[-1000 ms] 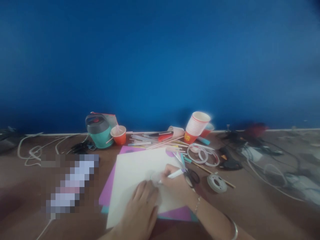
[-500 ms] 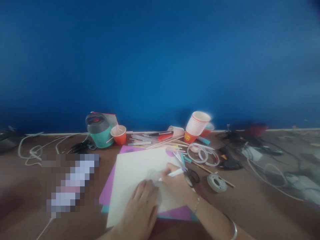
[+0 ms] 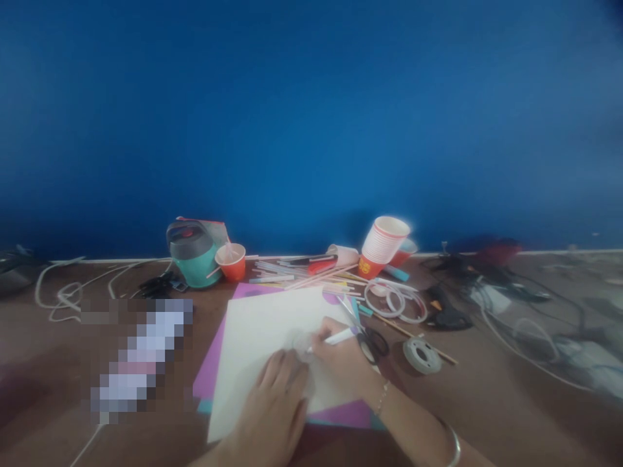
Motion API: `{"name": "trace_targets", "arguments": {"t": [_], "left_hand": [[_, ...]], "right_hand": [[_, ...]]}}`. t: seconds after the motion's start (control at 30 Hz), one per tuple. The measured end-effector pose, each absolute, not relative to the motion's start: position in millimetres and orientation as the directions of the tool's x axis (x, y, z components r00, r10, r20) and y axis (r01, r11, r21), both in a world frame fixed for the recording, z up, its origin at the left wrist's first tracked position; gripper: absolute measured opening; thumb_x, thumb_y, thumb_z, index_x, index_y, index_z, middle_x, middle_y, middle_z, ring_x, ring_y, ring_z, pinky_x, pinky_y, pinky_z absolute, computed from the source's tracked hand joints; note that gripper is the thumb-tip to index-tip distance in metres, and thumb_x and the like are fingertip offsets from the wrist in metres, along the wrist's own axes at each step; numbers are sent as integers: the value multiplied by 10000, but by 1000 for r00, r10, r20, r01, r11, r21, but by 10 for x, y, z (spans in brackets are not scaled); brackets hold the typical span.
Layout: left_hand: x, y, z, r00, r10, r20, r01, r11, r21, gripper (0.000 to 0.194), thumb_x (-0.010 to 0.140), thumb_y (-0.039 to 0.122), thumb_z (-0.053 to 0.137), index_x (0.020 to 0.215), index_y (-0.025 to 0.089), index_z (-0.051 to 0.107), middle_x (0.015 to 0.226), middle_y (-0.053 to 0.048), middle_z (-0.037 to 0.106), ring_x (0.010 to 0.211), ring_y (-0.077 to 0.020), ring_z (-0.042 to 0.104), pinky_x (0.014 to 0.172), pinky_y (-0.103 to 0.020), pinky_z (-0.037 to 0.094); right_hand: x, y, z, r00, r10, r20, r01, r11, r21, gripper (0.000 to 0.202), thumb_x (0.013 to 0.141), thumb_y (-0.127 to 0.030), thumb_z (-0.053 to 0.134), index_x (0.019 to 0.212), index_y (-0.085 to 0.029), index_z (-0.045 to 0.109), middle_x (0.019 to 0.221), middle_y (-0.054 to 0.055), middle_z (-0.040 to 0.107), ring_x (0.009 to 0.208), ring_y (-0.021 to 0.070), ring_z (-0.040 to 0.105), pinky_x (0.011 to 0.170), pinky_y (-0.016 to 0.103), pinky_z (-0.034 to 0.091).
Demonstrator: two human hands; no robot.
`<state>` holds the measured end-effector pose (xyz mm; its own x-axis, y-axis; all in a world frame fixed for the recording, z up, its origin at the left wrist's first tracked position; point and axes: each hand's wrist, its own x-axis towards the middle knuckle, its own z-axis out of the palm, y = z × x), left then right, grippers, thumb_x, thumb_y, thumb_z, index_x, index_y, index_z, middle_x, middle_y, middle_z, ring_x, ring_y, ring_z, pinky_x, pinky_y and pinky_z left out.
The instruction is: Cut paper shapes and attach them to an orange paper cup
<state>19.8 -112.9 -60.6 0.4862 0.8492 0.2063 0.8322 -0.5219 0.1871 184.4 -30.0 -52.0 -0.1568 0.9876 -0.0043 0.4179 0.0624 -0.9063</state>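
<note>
A large white sheet (image 3: 263,331) lies on purple paper (image 3: 211,363), with blue-green paper edges showing below. On the sheet's lower middle rests my left hand (image 3: 277,395), palm down, fingers stretched forward and holding nothing. Its fingertips touch or sit beside a small clear round object (image 3: 300,340), whose outline is faint. My right hand (image 3: 335,357) is closed on a white pen (image 3: 341,336) with a purple end, its tip down near that round object. Just right of the pen lie scissors (image 3: 372,340) with dark handles, partly hidden by my right hand.
Behind the paper are many straws (image 3: 287,269), an orange cup (image 3: 231,261), a green flask (image 3: 195,259) and stacked paper cups (image 3: 384,243). Rightward lie tape rings (image 3: 384,298), a tape roll (image 3: 422,355), a glue gun (image 3: 448,316) and cables. A blurred-out object (image 3: 146,357) lies left.
The pen in my right hand has tilted very slightly. My left hand and the papers have stayed in place.
</note>
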Motion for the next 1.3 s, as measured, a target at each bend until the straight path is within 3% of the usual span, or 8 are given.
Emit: {"name": "trace_targets", "arguments": {"t": [0.5,0.87,1.3], "left_hand": [[199,-1133,-609,493,848,192,834,-524,174,481,823,160,475,1300,187,420,1332,-108,459,1210,-296,411,968,-455,428],[189,-1116,-667,496,836,233,827,-537,168,485,820,176,489,1301,180,428,1319,-120,473,1200,-313,412,939,-476,446],[169,-1118,-668,511,833,213,823,-545,159,492,824,182,487,1311,178,416,1329,-114,465,1214,-309,406,950,-465,445]], "right_hand": [[1842,-284,-544,-150,988,-38,451,34,-892,206,689,-266,500,554,-208,355,505,-76,337,496,86,315,443,198,241],[1842,-226,-649,-150,985,88,463,148,-874,212,674,-241,510,531,-213,356,490,-70,361,496,93,342,454,200,270],[1823,-263,-550,-118,992,-36,353,8,-936,219,655,-280,518,527,-213,353,458,-83,329,461,81,300,415,196,233]]}}
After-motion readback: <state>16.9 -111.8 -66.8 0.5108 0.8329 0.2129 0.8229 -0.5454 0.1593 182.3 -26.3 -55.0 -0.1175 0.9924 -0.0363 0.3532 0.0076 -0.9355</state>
